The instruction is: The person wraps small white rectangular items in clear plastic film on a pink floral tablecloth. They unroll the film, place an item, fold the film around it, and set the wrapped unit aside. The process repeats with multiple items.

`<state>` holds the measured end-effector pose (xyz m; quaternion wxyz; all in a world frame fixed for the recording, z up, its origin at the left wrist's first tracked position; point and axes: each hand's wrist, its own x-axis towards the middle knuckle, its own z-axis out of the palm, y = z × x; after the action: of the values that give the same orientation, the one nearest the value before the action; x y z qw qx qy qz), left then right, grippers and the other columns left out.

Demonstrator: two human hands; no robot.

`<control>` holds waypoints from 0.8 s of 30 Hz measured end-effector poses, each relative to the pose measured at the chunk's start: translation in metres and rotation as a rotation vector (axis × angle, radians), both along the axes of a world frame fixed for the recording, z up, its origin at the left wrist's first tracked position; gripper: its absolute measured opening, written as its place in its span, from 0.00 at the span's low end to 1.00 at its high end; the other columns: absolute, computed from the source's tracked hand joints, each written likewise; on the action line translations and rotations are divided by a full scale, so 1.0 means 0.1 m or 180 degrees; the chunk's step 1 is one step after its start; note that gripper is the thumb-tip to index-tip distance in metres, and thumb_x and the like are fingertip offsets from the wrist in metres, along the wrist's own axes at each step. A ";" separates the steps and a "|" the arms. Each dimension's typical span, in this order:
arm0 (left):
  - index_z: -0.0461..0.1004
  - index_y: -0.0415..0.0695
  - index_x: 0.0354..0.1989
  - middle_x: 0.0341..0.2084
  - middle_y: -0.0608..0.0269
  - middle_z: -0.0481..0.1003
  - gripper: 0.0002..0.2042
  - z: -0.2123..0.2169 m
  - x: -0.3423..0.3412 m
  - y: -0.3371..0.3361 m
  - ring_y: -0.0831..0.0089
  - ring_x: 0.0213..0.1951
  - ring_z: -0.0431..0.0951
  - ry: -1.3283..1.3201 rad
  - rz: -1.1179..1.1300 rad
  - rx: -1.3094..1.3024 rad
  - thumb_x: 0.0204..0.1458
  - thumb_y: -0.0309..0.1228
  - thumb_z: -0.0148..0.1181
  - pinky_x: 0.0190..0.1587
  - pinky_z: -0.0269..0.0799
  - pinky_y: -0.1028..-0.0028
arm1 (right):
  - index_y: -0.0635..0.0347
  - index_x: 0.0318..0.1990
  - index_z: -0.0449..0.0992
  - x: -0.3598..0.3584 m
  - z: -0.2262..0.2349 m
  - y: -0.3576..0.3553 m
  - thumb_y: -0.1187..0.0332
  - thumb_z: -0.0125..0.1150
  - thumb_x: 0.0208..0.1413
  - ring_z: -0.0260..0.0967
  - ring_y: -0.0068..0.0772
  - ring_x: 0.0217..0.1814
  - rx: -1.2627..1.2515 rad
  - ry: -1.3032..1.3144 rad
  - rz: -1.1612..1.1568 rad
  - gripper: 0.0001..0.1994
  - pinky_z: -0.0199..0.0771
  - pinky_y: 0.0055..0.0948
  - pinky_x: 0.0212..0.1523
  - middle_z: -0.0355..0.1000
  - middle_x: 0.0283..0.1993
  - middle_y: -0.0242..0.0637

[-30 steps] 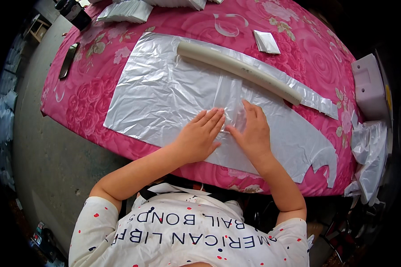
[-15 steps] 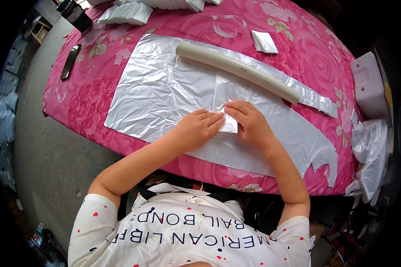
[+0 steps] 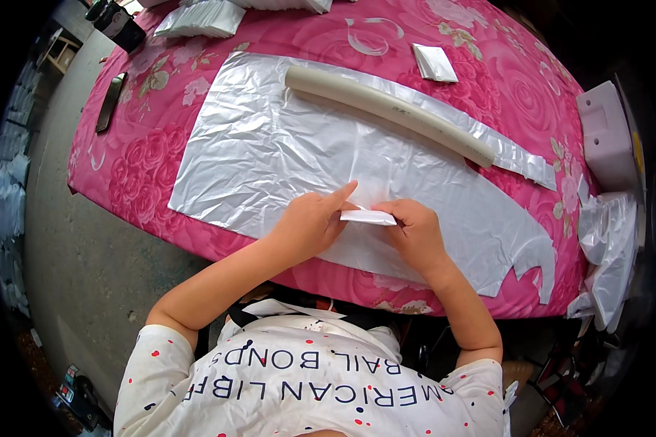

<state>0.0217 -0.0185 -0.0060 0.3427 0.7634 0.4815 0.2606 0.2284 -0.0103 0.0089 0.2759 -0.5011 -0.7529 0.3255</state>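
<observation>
A small packet of folded white plastic (image 3: 369, 217) spans the gap between my two hands, above a large plastic sheet (image 3: 270, 131). At its left end my left hand (image 3: 313, 224) is closed on it, the index finger stretched out past it. My right hand (image 3: 420, 231) pinches the other end between thumb and fingers. The sheet is silvery white, wrinkled, and torn into points at its right end. Across its far part lies a long beige tube (image 3: 390, 113).
A second folded packet (image 3: 434, 63) lies beyond the tube on the pink flowered tablecloth (image 3: 149, 164). Stacks of folded plastic (image 3: 200, 20), a dark jar (image 3: 115, 25) and a phone (image 3: 111, 102) are at the far left. A white box (image 3: 608, 135) and loose plastic bags (image 3: 609, 229) stand at right.
The packet was lying under my fingertips on the sheet; now it is folded narrower, lifted and drawn nearer to me. My hands have shifted slightly apart, to its two ends.
</observation>
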 end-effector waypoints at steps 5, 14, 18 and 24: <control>0.58 0.33 0.58 0.23 0.54 0.77 0.28 0.11 0.12 0.24 0.66 0.24 0.77 -0.0074 0.0614 -0.0713 0.48 0.28 0.58 0.29 0.71 0.73 | 0.67 0.28 0.75 -0.07 0.08 0.11 0.67 0.56 0.53 0.68 0.20 0.19 -0.1435 0.0487 -0.0865 0.10 0.65 0.22 0.22 0.72 0.21 0.36; 0.53 0.33 0.61 0.45 0.51 0.70 0.34 0.02 0.14 0.27 0.66 0.39 0.75 0.0368 0.0592 0.0696 0.45 0.29 0.60 0.41 0.70 0.70 | 0.66 0.26 0.75 -0.04 0.10 0.36 0.65 0.56 0.52 0.72 0.22 0.21 -0.2313 0.0270 -0.0852 0.12 0.66 0.21 0.21 0.72 0.21 0.35; 0.51 0.32 0.61 0.58 0.47 0.57 0.37 -0.05 0.29 0.21 0.56 0.58 0.60 0.0895 -0.0238 0.1411 0.44 0.36 0.60 0.57 0.57 0.63 | 0.66 0.26 0.74 -0.02 0.06 0.40 0.65 0.56 0.52 0.73 0.23 0.22 -0.2339 0.0222 -0.0700 0.12 0.67 0.21 0.20 0.72 0.21 0.35; 0.44 0.30 0.62 0.64 0.44 0.44 0.46 -0.17 0.40 0.13 0.53 0.67 0.40 0.1265 -0.0363 0.0919 0.45 0.53 0.55 0.66 0.36 0.59 | 0.67 0.27 0.74 -0.04 0.06 0.34 0.66 0.58 0.51 0.71 0.25 0.20 -0.2256 0.0392 -0.0861 0.11 0.67 0.23 0.20 0.72 0.21 0.36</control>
<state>0.0620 -0.0057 -0.0233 0.1429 0.8666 0.4533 0.1517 0.2247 0.0237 0.0149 0.1707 -0.6397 -0.5027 0.5558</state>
